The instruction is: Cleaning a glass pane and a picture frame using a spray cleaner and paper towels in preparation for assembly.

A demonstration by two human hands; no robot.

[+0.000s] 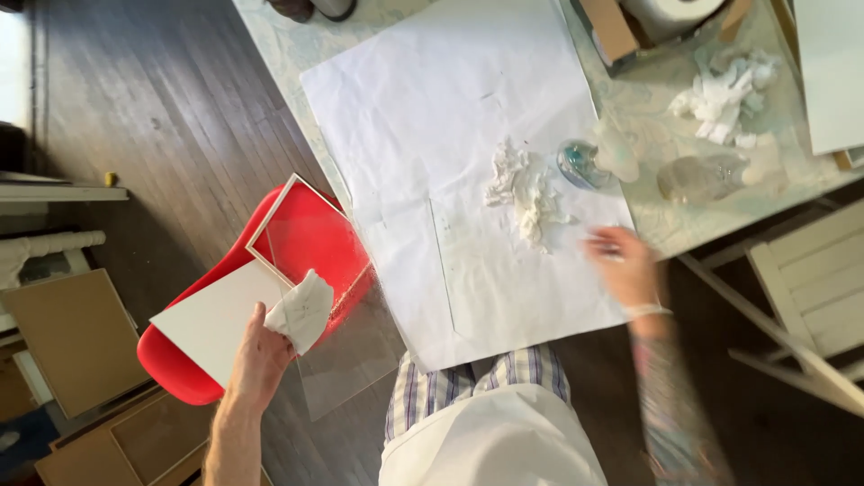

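The left hand is clamped on a crumpled cloth over the red chair; the blurred right hand, grip unclear, lies just right of the crumpled tissue.

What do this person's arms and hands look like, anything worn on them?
Both hands are bare, with no gloves. The left hand and its forearm are uncovered, with no sleeve in view. The right hand has a thin pale band at the wrist, and that forearm, blurred, shows a mottled multicoloured pattern, either a tattoo or a tight sleeve.
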